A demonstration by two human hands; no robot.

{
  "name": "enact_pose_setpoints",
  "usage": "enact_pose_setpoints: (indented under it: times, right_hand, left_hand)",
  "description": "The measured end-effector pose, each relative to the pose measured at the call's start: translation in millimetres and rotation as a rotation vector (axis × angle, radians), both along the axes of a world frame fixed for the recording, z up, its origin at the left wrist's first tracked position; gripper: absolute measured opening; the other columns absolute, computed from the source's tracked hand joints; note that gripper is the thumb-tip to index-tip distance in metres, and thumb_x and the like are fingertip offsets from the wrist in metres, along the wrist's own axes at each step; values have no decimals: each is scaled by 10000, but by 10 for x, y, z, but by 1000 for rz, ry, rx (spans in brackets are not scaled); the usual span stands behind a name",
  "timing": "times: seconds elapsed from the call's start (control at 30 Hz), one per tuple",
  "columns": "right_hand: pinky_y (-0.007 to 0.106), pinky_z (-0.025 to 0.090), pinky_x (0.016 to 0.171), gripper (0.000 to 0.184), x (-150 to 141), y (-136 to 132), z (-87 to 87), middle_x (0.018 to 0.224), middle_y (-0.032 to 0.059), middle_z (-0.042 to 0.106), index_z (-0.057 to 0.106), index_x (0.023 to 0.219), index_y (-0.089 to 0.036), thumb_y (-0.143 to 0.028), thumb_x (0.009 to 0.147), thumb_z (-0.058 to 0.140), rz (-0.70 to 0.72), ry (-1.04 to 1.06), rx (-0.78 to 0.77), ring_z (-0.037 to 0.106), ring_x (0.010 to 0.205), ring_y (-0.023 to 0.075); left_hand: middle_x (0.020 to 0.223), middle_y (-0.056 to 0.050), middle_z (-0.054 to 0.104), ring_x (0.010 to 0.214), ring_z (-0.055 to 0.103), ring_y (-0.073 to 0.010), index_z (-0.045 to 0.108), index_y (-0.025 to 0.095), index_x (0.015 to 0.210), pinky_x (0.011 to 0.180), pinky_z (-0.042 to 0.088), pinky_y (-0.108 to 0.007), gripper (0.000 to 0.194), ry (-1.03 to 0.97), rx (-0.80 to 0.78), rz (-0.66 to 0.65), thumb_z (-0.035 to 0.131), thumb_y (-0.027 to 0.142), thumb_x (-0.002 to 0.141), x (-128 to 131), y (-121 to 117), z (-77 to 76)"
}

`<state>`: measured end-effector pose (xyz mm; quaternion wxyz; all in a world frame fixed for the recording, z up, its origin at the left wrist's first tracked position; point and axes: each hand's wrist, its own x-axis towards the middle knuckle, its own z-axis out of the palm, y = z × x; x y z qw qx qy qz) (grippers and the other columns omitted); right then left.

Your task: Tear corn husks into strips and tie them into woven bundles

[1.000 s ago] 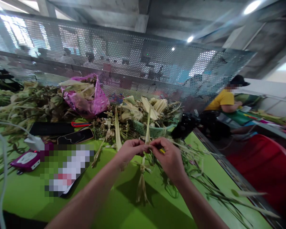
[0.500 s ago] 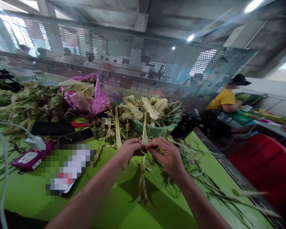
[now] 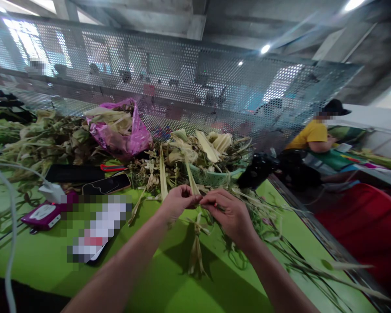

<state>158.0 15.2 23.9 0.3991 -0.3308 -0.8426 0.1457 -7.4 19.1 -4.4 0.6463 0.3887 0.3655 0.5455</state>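
Over the middle of the green table, my left hand [image 3: 180, 203] is closed, thumb and fingers pinching the base of a long pale corn husk strip [image 3: 191, 176]. The strip points up and leans left. My right hand [image 3: 228, 214] is also closed, its fingertips meeting the left ones at the strip's lower end. A small reddish spot shows between the right fingers; what it belongs to is hidden. Below the hands lies a tied corn husk figure [image 3: 196, 252] with a flared lower part. Another upright husk strip [image 3: 163, 174] stands just beyond my left hand.
A green basket [image 3: 211, 177] of husks stands behind the hands, beside a pink plastic bag [image 3: 133, 134]. Left are phones [image 3: 107, 184], red-handled scissors [image 3: 112, 168] and a purple charger box [image 3: 42, 216]. Stems [image 3: 313, 265] lie right. A person in yellow [image 3: 313, 134] sits farther right.
The husk strip's top has tipped to the left. My right fingers have turned, and the yellow piece seen in them before is out of sight. The view has shifted slightly.
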Motion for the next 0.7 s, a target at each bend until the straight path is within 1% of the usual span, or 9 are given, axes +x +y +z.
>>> enact_pose_setpoints:
  times: [0.13, 0.23, 0.3, 0.4, 0.57, 0.7]
  right_hand:
    - [293, 485, 743, 52, 8, 14, 22, 821, 36, 647, 660, 807, -208, -193, 836, 620, -42, 33, -28, 611, 792, 175]
    - [301, 480, 748, 40, 18, 36, 12, 825, 37, 648, 654, 802, -204, -192, 828, 625, -62, 37, -51, 610, 796, 180]
    - [308, 478, 763, 37, 24, 49, -3, 835, 39, 653, 655, 810, -204, -190, 826, 624, -64, 34, -63, 611, 815, 186]
    - [307, 474, 772, 37, 31, 57, -17, 847, 40, 653, 656, 818, -202, -183, 824, 624, -64, 29, -70, 611, 826, 186]
    - [290, 463, 749, 44, 35, 28, 24, 838, 32, 637, 648, 824, -201, -182, 840, 611, -26, -30, -74, 600, 804, 174]
    - [285, 458, 767, 71, 35, 4, 68, 861, 34, 627, 648, 841, -205, -184, 865, 584, 37, -72, -78, 590, 833, 171]
  left_hand:
    - [568, 35, 550, 553, 496, -65, 565, 116, 625, 632, 433, -234, 437, 1, 7, -15, 864, 388, 461, -29, 8, 26]
    - [607, 5, 609, 592, 540, -86, 621, 107, 650, 671, 448, -247, 389, -11, 22, -1, 861, 363, 480, -45, 17, 29]
    - [629, -8, 637, 601, 554, -91, 647, 108, 660, 665, 445, -240, 352, -9, 40, 15, 851, 351, 507, -50, 21, 22]
    - [597, 2, 628, 565, 552, -83, 652, 115, 648, 634, 444, -229, 315, -9, 48, 18, 833, 351, 545, -50, 21, 13]
    - [615, -7, 640, 556, 588, -100, 646, 112, 678, 641, 486, -257, 350, -29, -11, -11, 829, 378, 545, -33, 24, 5]
    - [579, 19, 603, 522, 543, -69, 609, 115, 641, 601, 471, -226, 352, -27, -13, 18, 835, 362, 534, -20, 30, -5]
